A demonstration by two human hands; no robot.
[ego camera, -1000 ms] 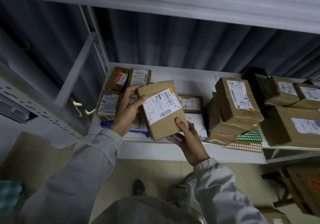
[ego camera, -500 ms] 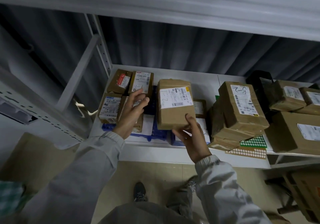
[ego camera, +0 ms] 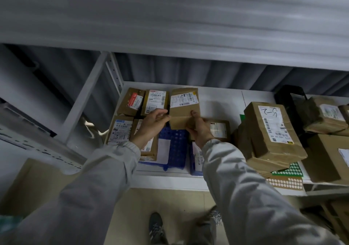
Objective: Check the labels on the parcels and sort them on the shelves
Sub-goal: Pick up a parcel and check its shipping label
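Both the left hand (ego camera: 154, 121) and right hand (ego camera: 196, 126) gripped the near edge of the brown parcel (ego camera: 185, 108), which looked light, stiff-sided, and easiest held by its edges.

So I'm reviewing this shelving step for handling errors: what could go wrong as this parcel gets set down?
The brown taped parcel, gripped by the left hand and right hand, sits partly over the blue perforated crate, so it may tip. It could also nudge the small brown labelled parcel beside it.
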